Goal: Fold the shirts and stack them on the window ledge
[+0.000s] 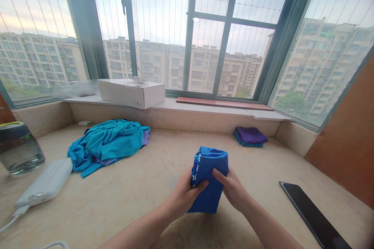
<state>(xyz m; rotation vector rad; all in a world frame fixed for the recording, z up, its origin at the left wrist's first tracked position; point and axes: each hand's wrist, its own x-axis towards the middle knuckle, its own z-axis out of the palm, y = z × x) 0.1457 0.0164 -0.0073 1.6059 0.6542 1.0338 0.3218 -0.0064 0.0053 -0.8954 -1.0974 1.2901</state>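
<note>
Both my hands grip a blue folded cloth [209, 179], held upright just above the stone surface. It is folded into a compact block, with white printed marks along its left edge. My left hand [187, 192] closes on its left side, thumb across the front. On the right side my right hand [232, 186] does the same, its thumb pressed near the upper right. The fingers behind the cloth are hidden. Farther back on the right lies a small folded stack of purple and blue cloth [250, 136]. To the left is a crumpled teal garment heap [112, 142] with lilac cloth showing beneath.
At left stand a clear water bottle [20, 149] and a white power bank [45, 183] with a cable. A black phone-like slab [312, 214] lies at right. On the window ledge rest a white box [131, 92] and a reddish board [223, 103].
</note>
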